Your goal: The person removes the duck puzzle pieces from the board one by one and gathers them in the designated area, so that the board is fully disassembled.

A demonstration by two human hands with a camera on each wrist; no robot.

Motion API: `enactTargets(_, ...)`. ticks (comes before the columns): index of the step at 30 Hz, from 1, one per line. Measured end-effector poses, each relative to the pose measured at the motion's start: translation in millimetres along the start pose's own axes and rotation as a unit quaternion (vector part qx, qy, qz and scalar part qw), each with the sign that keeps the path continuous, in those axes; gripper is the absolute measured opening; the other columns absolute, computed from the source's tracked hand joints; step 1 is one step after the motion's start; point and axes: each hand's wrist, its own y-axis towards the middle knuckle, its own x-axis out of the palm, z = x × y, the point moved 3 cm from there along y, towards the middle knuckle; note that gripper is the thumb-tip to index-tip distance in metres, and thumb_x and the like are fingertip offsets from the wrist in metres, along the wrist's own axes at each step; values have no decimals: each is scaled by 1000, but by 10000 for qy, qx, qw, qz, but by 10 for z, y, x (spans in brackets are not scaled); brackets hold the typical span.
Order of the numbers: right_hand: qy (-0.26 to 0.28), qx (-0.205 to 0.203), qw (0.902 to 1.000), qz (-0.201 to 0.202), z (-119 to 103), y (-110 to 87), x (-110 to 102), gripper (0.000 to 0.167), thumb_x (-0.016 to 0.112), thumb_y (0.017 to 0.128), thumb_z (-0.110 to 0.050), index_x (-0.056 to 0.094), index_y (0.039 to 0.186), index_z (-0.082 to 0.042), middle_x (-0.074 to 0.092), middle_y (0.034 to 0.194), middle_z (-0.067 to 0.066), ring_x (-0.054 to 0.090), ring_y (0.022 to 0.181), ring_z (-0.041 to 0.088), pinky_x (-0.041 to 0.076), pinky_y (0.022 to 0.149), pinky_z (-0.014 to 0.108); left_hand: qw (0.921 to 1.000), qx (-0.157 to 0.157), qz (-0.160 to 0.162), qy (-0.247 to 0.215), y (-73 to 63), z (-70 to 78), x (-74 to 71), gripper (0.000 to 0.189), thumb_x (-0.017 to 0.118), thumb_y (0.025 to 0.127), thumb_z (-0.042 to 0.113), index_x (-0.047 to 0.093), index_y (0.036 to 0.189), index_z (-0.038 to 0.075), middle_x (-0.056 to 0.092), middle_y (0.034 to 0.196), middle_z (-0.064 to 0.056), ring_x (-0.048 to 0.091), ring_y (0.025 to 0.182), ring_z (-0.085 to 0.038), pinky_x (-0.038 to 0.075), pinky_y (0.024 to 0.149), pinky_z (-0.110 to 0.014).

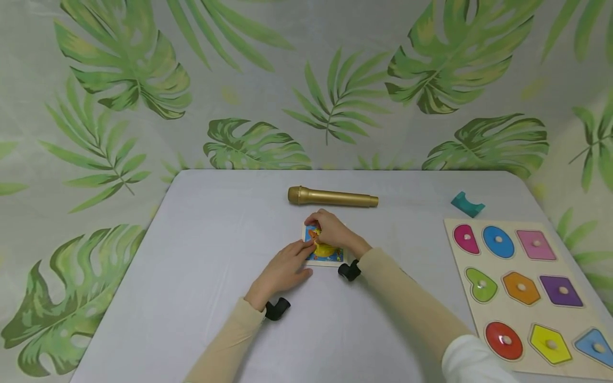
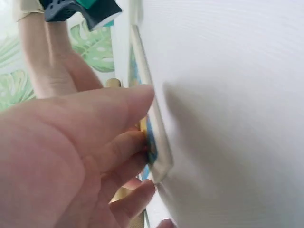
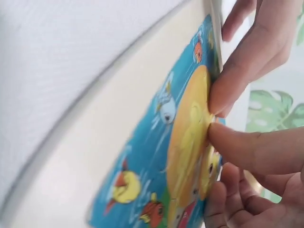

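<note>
A small wooden jigsaw puzzle (image 1: 326, 259) with a yellow duck on a blue background lies flat at the table's middle. Its blue ground with little fish (image 3: 142, 156) fills much of the right wrist view. My right hand (image 1: 332, 230) bends over the upper part, thumb and fingers on either side of a yellow puzzle piece (image 3: 210, 166) at the duck's head. From the left, my left hand (image 1: 286, 267) reaches in with extended fingers touching the duck picture. Its thumb (image 2: 137, 102) is by the board's pale edge (image 2: 159, 128) in the left wrist view.
Behind the puzzle lies a gold microphone (image 1: 335, 198). A teal curved block (image 1: 467, 205) sits at the back right, above a wooden peg board (image 1: 488, 250) with several coloured shapes. A leaf-print cloth (image 1: 268, 96) hangs behind the white table (image 1: 201, 223).
</note>
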Motion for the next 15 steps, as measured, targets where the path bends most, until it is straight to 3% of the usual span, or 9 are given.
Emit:
enactTargets(8,319,-8,9995,-85,13,-16,-2,46,61,75,15,62,118,2,51,108,14,50,93,25,45,85,36,9999,-82,-122,-86,32,17,-33,52,61,94,16,45,138,-5,43,141,-18,38,130,-36,34,105,-47)
enactTargets(15,-609,-106,9981,-28,-89,-105,-11,42,61,84,8,59,123,-6,49,116,15,50,101,29,46,86,40,9999,-23,-102,-71,38,26,-34,51,61,94,15,45,138,-7,43,141,-19,38,130,-36,33,105,-46)
